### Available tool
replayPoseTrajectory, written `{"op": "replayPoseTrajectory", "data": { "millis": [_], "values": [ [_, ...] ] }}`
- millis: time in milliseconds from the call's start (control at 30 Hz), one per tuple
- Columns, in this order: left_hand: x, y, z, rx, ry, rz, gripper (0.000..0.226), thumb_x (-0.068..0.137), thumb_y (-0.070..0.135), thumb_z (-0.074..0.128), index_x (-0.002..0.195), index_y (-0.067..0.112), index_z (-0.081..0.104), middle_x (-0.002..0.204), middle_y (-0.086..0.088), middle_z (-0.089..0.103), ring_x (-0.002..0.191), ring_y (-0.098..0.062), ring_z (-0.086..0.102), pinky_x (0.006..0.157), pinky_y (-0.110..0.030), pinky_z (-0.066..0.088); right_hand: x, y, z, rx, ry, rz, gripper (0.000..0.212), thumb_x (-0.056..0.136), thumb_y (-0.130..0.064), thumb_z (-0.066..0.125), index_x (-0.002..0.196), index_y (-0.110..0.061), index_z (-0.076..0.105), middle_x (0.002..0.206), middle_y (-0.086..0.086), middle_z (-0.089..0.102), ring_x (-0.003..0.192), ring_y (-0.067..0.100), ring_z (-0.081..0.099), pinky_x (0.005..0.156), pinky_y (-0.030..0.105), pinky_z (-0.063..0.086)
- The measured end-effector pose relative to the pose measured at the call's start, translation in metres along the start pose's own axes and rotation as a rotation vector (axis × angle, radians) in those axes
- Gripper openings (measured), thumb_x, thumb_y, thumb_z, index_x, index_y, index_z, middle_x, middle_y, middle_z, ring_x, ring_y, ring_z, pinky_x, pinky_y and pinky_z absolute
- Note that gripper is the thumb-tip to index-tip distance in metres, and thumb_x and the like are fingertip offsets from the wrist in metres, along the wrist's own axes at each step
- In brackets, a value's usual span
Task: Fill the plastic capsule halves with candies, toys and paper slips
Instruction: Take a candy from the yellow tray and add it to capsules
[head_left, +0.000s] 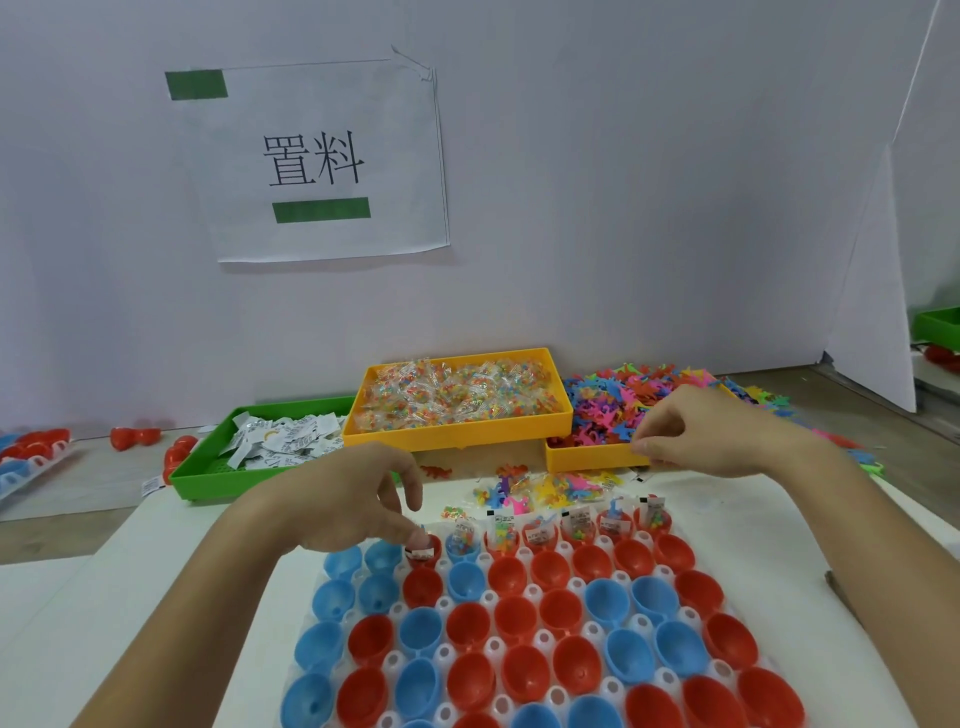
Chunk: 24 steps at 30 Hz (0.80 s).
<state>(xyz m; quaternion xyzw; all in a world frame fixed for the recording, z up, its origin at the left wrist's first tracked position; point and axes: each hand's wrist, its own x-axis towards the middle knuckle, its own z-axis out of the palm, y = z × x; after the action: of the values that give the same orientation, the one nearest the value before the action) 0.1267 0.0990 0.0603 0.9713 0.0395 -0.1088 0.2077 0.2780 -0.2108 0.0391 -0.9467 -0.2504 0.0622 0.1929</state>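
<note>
A white holder (443, 603) on the table in front of me carries several red and blue capsule halves. The far row has candy packets, toys and paper slips (576, 525) in it; the nearer rows stand hollow. My left hand (353, 499) reaches over the holder's far left corner, and its thumb tip presses a paper slip (420, 549) into a red half (423, 557). My right hand (717, 431) hovers by the front edge of the yellow toy tray (592, 460), fingers curled and thumb against forefinger, with nothing showing between them.
A green tray (208, 470) of paper slips and a yellow tray (452, 437) of candy packets stand behind the holder. Loose toys and packets (545, 488) lie between them. More capsule halves (135, 436) and another holder (26, 462) sit at the far left. White partition walls close in behind and on the right.
</note>
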Motion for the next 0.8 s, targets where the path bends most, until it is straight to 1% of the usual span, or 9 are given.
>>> {"op": "replayPoseTrajectory", "data": {
  "millis": [100, 200, 267, 333, 433, 533, 600, 667, 800],
  "values": [
    [0.002, 0.001, -0.001, -0.013, 0.154, 0.051, 0.015, 0.086, 0.044, 0.070, 0.091, 0.033, 0.062, 0.088, 0.008, 0.063, 0.076, -0.006, 0.060, 0.064, -0.019, 0.045, 0.001, -0.020, 0.009, 0.054, 0.018, -0.075, 0.030, 0.101, -0.041, 0.054, 0.086, -0.026, 0.076, 0.068, -0.016, 0.069, 0.067, 0.001, 0.063, 0.062, 0.023, 0.046],
    [0.004, 0.004, -0.001, -0.051, 0.314, 0.103, 0.011, 0.091, 0.040, 0.065, 0.085, 0.031, 0.062, 0.085, 0.006, 0.063, 0.075, -0.009, 0.057, 0.065, -0.024, 0.045, 0.000, -0.043, 0.021, 0.072, -0.067, -0.069, 0.049, 0.102, -0.053, 0.038, 0.094, -0.025, 0.077, 0.048, -0.014, 0.054, 0.050, -0.001, 0.053, 0.060, 0.020, 0.038],
    [0.005, 0.005, 0.000, -0.067, 0.349, 0.135, 0.012, 0.093, 0.036, 0.063, 0.082, 0.030, 0.062, 0.086, 0.007, 0.065, 0.079, -0.010, 0.059, 0.069, -0.027, 0.049, 0.000, -0.052, 0.029, 0.065, -0.148, -0.039, 0.064, 0.101, -0.059, 0.026, 0.103, -0.020, 0.077, 0.080, -0.010, 0.072, 0.077, -0.001, 0.064, 0.078, 0.023, 0.044],
    [0.006, 0.005, 0.000, -0.075, 0.354, 0.154, 0.012, 0.094, 0.034, 0.062, 0.082, 0.030, 0.063, 0.088, 0.007, 0.066, 0.083, -0.010, 0.061, 0.073, -0.029, 0.051, 0.001, -0.057, 0.034, 0.038, -0.196, 0.019, 0.078, 0.100, -0.063, 0.018, 0.109, -0.010, 0.075, 0.118, 0.005, 0.072, 0.108, 0.017, 0.066, 0.098, 0.030, 0.046],
    [0.007, 0.006, 0.001, -0.069, 0.357, 0.163, 0.011, 0.094, 0.035, 0.062, 0.084, 0.030, 0.063, 0.090, 0.008, 0.066, 0.084, -0.009, 0.061, 0.072, -0.026, 0.051, 0.000, -0.060, 0.039, -0.005, -0.244, 0.074, 0.088, 0.098, -0.066, 0.013, 0.111, -0.001, 0.072, 0.123, 0.016, 0.069, 0.112, 0.028, 0.066, 0.102, 0.041, 0.048],
    [0.007, 0.006, 0.002, -0.053, 0.352, 0.167, 0.010, 0.094, 0.036, 0.062, 0.084, 0.032, 0.062, 0.092, 0.009, 0.066, 0.085, -0.008, 0.060, 0.073, -0.026, 0.051, 0.003, -0.057, 0.039, 0.044, -0.152, 0.031, 0.075, 0.102, -0.061, 0.025, 0.064, -0.007, 0.061, 0.071, 0.007, 0.072, 0.070, 0.013, 0.069, 0.083, 0.037, 0.055],
    [0.007, 0.006, 0.002, -0.055, 0.353, 0.171, 0.010, 0.094, 0.036, 0.062, 0.085, 0.032, 0.062, 0.091, 0.011, 0.066, 0.085, -0.007, 0.060, 0.072, -0.025, 0.050, 0.004, -0.054, 0.037, 0.046, -0.090, 0.023, 0.064, 0.103, -0.054, 0.035, 0.052, -0.016, 0.041, 0.040, -0.005, 0.047, 0.034, 0.005, 0.037, 0.057, 0.032, 0.043],
    [0.007, 0.007, 0.002, -0.062, 0.359, 0.178, 0.010, 0.094, 0.035, 0.062, 0.084, 0.033, 0.062, 0.091, 0.012, 0.065, 0.084, -0.006, 0.061, 0.070, -0.022, 0.048, 0.003, -0.052, 0.034, 0.032, -0.065, -0.002, 0.059, 0.102, -0.048, 0.047, 0.053, -0.014, 0.046, 0.047, 0.002, 0.051, 0.034, 0.008, 0.028, 0.050, 0.028, 0.037],
    [0.007, 0.010, 0.003, -0.074, 0.394, 0.218, 0.015, 0.093, 0.032, 0.064, 0.078, 0.033, 0.063, 0.086, 0.010, 0.066, 0.079, -0.007, 0.061, 0.069, -0.022, 0.049, 0.003, -0.049, 0.025, 0.021, 0.060, -0.105, 0.008, 0.091, -0.025, 0.072, 0.086, -0.022, 0.077, 0.081, -0.012, 0.068, 0.072, 0.001, 0.063, 0.068, 0.016, 0.049]
  ]
}}
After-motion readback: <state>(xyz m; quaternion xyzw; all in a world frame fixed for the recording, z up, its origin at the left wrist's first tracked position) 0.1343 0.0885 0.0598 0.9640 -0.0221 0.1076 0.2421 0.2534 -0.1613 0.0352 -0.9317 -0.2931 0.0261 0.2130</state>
